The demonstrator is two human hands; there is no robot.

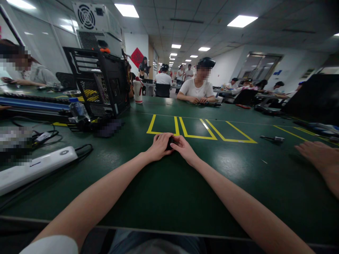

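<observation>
Over the green tabletop (169,190), my two hands meet around a small dark object (170,143), mostly covered by the fingers, so its kind cannot be made out. My left hand (159,146) is closed over its left side, with the fingers curled on top and the thumb below. From the right, my right hand (185,150) grips the same object between thumb and fingers. Just beyond my fingertips lie yellow tape outlines (200,137) on the table.
A white power strip (39,169) and black cables lie at left, near an open computer case (100,81). A paper cup (138,91) stands farther back. At right are a dark-handled tool (272,139) and another person's hand (315,155). Someone sits across the table (197,84).
</observation>
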